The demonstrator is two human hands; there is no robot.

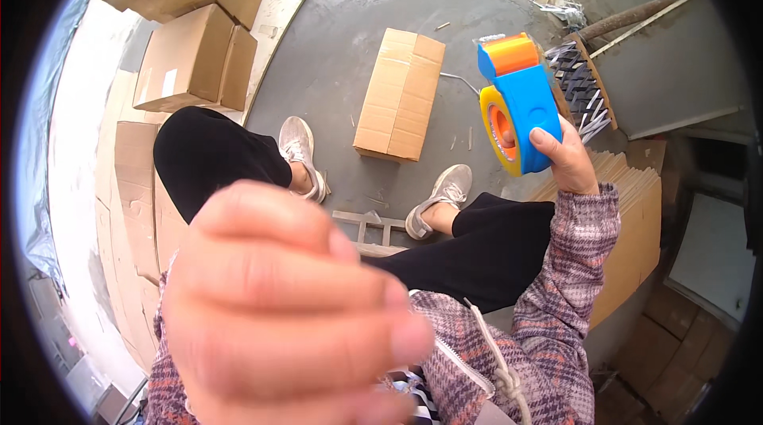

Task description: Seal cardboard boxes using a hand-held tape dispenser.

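My right hand [566,156] grips a blue tape dispenser [531,111] with an orange roller at its top and a roll of yellow tape [493,103] on its side. The dispenser is held up off the floor, right of a closed cardboard box [400,95] that stands between my feet. Large and blurred in the foreground, my left hand [286,306] is raised close to the camera. Its fingers are curled and pressed together, and what lies inside them, if anything, is hidden.
Closed cardboard boxes [187,56] are stacked at the upper left by a pale board [282,20]. Flat cardboard sheets [632,226] stand in a stack at my right. A rack with dark and white strips [579,79] lies beyond the dispenser. A small wooden frame [369,222] lies between my legs.
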